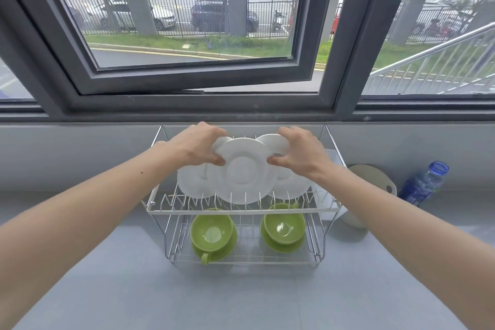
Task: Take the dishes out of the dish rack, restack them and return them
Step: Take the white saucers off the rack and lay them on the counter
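Observation:
A two-tier wire dish rack (241, 211) stands on the grey counter below the window. Three white plates stand upright in its top tier: a front middle plate (242, 171), a left plate (191, 182) and a right plate (290, 186) behind it. My left hand (199, 146) grips the top left edges of the plates. My right hand (297, 151) grips the top right edges. Which plates each hand pinches is partly hidden. In the lower tier sit a left green cup on a green saucer (213, 232) and a right green cup on a saucer (284, 225).
A pale round board (375, 177) leans on the wall right of the rack. A blue water bottle (423, 183) stands further right. A white item (328, 201) sits at the rack's right end. Dark window frame (187, 104) runs just above the rack.

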